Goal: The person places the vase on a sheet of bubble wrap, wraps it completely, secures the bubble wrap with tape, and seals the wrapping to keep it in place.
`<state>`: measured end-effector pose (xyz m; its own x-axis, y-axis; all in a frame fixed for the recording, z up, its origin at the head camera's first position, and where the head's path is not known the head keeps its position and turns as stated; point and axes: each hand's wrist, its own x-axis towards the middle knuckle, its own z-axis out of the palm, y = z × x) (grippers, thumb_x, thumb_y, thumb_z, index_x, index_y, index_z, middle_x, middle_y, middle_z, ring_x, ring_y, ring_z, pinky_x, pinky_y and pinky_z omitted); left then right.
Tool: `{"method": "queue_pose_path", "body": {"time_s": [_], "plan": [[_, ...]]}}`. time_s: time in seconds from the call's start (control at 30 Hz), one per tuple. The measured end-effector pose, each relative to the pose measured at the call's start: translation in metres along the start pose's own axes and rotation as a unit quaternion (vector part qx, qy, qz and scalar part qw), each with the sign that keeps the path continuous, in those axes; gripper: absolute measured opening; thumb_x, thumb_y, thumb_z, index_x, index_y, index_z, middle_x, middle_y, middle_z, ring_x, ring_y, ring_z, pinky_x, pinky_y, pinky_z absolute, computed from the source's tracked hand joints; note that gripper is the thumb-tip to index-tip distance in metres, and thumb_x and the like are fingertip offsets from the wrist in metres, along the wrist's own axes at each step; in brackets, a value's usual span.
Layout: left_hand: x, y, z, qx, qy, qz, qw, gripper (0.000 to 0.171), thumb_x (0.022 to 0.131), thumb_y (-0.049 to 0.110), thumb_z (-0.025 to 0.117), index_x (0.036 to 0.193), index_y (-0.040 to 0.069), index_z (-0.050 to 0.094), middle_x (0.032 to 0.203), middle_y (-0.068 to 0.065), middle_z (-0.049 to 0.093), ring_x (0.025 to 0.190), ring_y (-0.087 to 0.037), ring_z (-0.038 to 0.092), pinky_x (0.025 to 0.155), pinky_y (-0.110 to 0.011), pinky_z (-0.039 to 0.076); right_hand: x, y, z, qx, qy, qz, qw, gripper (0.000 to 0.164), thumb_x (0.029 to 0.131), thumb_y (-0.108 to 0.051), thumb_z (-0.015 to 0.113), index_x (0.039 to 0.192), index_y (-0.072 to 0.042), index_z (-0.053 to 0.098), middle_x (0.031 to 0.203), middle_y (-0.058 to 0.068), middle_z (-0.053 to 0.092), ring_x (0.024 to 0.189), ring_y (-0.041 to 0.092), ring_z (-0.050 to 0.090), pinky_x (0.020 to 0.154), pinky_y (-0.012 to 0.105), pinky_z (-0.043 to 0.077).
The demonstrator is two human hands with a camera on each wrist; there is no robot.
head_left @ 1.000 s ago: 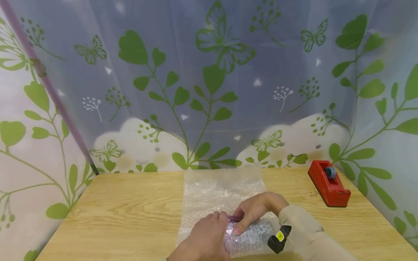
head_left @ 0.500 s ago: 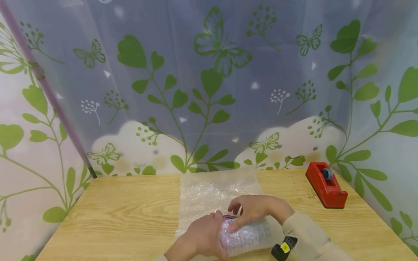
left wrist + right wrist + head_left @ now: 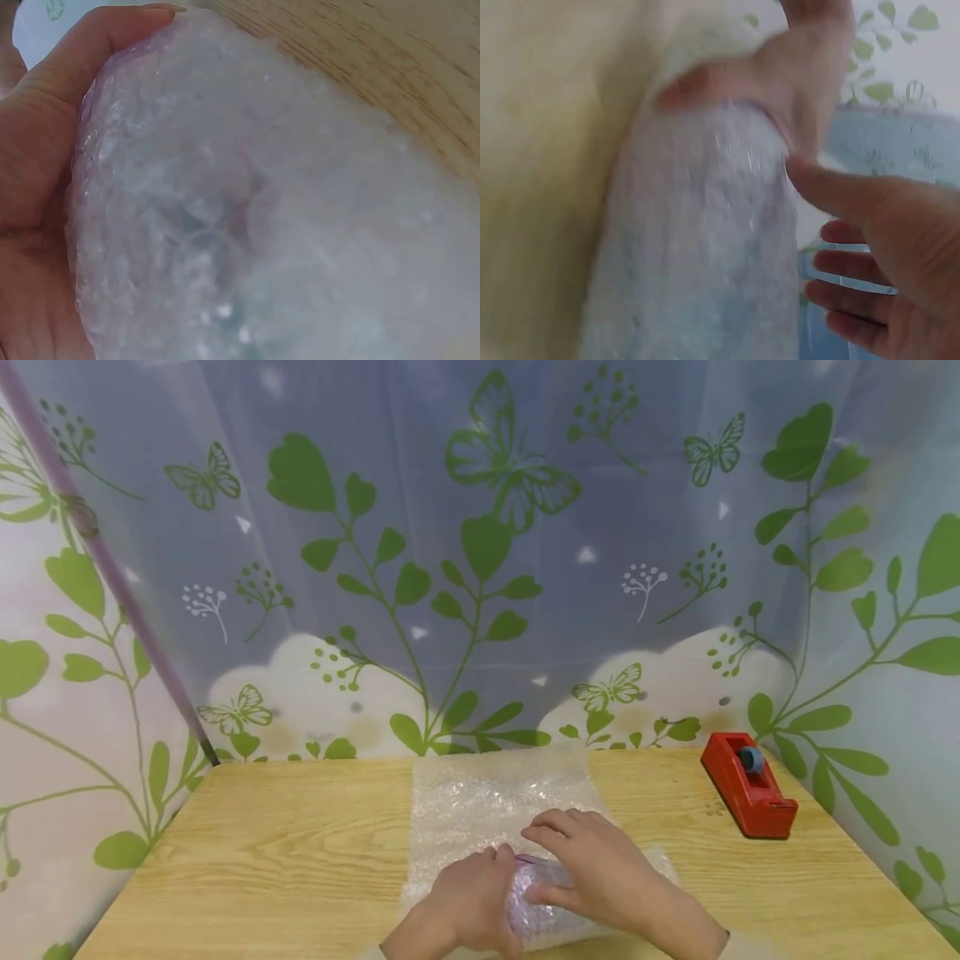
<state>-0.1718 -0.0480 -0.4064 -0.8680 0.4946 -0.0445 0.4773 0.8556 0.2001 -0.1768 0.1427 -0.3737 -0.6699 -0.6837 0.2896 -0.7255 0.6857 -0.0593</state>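
A bubble-wrapped bundle [image 3: 547,925], roundish and purple at its left end, lies near the table's front edge. My left hand [image 3: 472,897] grips that left end, thumb and fingers spread around it; the left wrist view shows its palm against the clear wrap [image 3: 225,187]. Over the bundle is my right hand [image 3: 611,868], fingers extended and apart, thumb at the wrap. In the right wrist view the thumb tip of the right hand [image 3: 900,232] is at the bundle's side [image 3: 705,217], its other fingers off the wrap. What is inside is hidden by the wrap.
The flat remainder of the bubble wrap sheet [image 3: 487,793] stretches behind the hands to the table's back edge. A red tape dispenser [image 3: 750,789] with a blue-grey roll stands at the back right of the wooden table [image 3: 300,843]. Patterned curtains [image 3: 360,552] border the back and sides.
My right hand has loosened from the top of the bundle, and its fingers have straightened, with its wrist swung toward the front. The left hand keeps its grip on the left end.
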Motion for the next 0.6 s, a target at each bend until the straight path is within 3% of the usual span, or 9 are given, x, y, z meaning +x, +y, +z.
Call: {"method": "queue_pose_path", "body": {"time_s": [0.1, 0.23, 0.33, 0.47, 0.53, 0.6], "plan": [[0.0, 0.002, 0.0, 0.01, -0.007, 0.005, 0.9999, 0.084, 0.048, 0.044, 0.088, 0.113, 0.005, 0.052, 0.089, -0.002, 0.057, 0.08, -0.018, 0.059, 0.063, -0.032, 0.05, -0.009, -0.012, 0.004, -0.033, 0.042, -0.026, 0.998, 0.046, 0.081, -0.041, 0.073, 0.116, -0.013, 0.065, 0.113, -0.003, 0.061, 0.103, 0.016, 0.056, 0.087, 0.039, 0.048], [0.0, 0.004, -0.001, 0.021, -0.005, 0.008, 0.9997, 0.079, 0.048, 0.042, 0.088, 0.109, 0.008, 0.052, 0.085, 0.0, 0.056, 0.075, -0.017, 0.058, 0.063, -0.031, 0.05, -0.018, -0.026, 0.012, -0.099, 0.048, -0.036, 0.993, 0.045, 0.082, -0.037, 0.071, 0.116, -0.007, 0.065, 0.113, 0.001, 0.063, 0.104, 0.018, 0.057, 0.086, 0.037, 0.049], [0.0, 0.005, -0.002, 0.025, -0.001, 0.007, 0.9997, 0.077, 0.046, 0.042, 0.089, 0.105, 0.008, 0.052, 0.082, -0.001, 0.055, 0.074, -0.017, 0.057, 0.062, -0.031, 0.05, -0.024, -0.034, 0.02, -0.136, 0.008, -0.016, 0.991, 0.056, 0.083, -0.041, 0.067, 0.123, -0.002, 0.061, 0.122, 0.006, 0.06, 0.111, 0.021, 0.055, 0.09, 0.036, 0.047], [0.002, 0.005, -0.002, 0.027, -0.001, -0.002, 0.9996, 0.08, 0.044, 0.042, 0.089, 0.106, 0.007, 0.053, 0.084, -0.002, 0.056, 0.076, -0.018, 0.058, 0.064, -0.032, 0.05, -0.028, -0.042, 0.03, -0.132, -0.051, 0.027, 0.99, 0.079, 0.085, -0.058, 0.057, 0.133, 0.004, 0.05, 0.134, 0.014, 0.051, 0.123, 0.027, 0.047, 0.098, 0.039, 0.042], [0.003, 0.005, -0.002, 0.026, -0.004, -0.005, 0.9996, 0.082, 0.044, 0.043, 0.089, 0.107, 0.007, 0.052, 0.085, -0.003, 0.056, 0.077, -0.018, 0.058, 0.065, -0.032, 0.05, -0.03, -0.044, 0.036, -0.131, -0.045, 0.036, 0.99, 0.09, 0.085, -0.068, 0.047, 0.135, 0.006, 0.046, 0.136, 0.018, 0.048, 0.124, 0.03, 0.045, 0.098, 0.04, 0.041], [0.004, 0.005, -0.002, 0.023, -0.008, -0.007, 0.9997, 0.082, 0.044, 0.043, 0.089, 0.108, 0.007, 0.052, 0.085, -0.002, 0.056, 0.077, -0.018, 0.058, 0.065, -0.032, 0.05, -0.031, -0.045, 0.043, -0.141, -0.013, 0.036, 0.989, 0.097, 0.083, -0.075, 0.038, 0.134, 0.008, 0.046, 0.134, 0.019, 0.048, 0.122, 0.032, 0.046, 0.097, 0.041, 0.042]]}}
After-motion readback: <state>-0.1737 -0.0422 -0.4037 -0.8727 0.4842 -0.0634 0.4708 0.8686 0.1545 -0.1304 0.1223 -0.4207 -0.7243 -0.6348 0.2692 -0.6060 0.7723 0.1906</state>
